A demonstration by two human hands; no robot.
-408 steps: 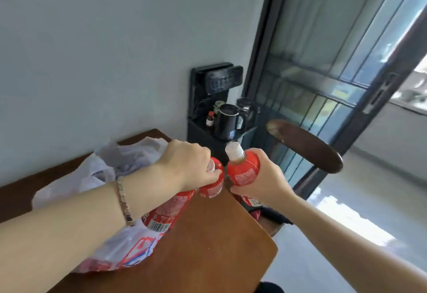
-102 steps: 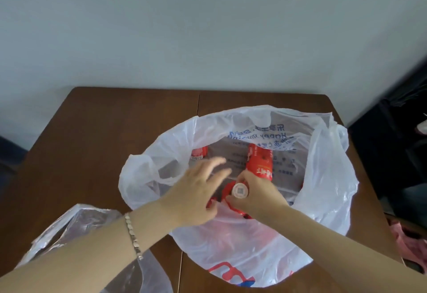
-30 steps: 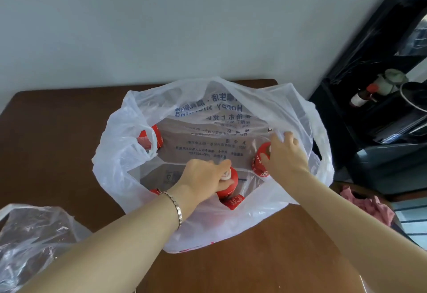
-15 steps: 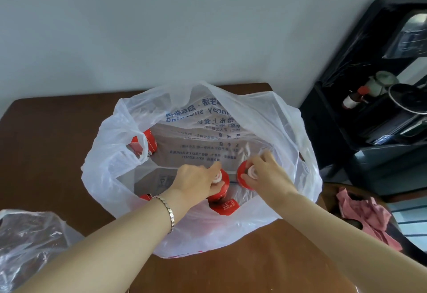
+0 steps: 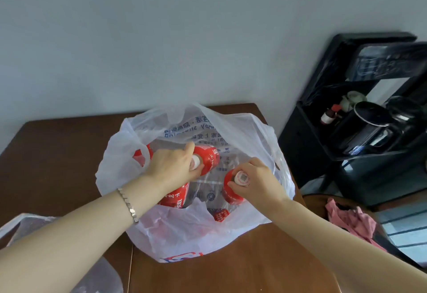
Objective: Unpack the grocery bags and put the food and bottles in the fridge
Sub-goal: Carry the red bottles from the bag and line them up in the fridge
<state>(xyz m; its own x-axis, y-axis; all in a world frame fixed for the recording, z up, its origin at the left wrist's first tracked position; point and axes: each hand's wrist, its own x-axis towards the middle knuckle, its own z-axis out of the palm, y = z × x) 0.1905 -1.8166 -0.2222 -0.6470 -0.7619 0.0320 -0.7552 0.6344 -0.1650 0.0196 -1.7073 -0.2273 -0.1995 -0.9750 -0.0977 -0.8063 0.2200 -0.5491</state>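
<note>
On the right half of the brown table [image 5: 57, 154], close to its right edge, the white plastic bag [image 5: 184, 235] sits with its mouth open. Blue print on its far wall, red-blue logo on the near side.

Head view, the only one:
Your left hand [image 5: 171, 168] is inside the bag mouth, fingers curled round the neck of a red bottle [image 5: 209, 156]. Its white cap pokes out between thumb and fingers. The bottle is tilted, base toward the table's far edge. Silver bracelet [image 5: 128, 202] on that wrist.

Your right hand [image 5: 256, 181] is at the bag's right side, fingertips pinched round the neck of a second red bottle [image 5: 230, 192]. It's roughly upright, white cap with a printed code facing up. Both bottles are within the bag's rim, apart from each other.

A third red bottle [image 5: 175, 198] lies in the bag under your left wrist; cannot tell if the hand touches it. A fourth red bottle [image 5: 141, 154] shows at the bag's left handle hole. A small red label [image 5: 220, 215] shows through the plastic on the near side, item unclear.

A clear plastic bag [image 5: 27, 223] is crumpled at the table's near-left corner, partly under your left forearm. Off the right edge stands a black stand [image 5: 312, 154] with a black kettle [image 5: 369, 117] and a small brown bottle [image 5: 329, 114], red cap. A pink cloth [image 5: 351, 221] lies below, near your right forearm.
</note>
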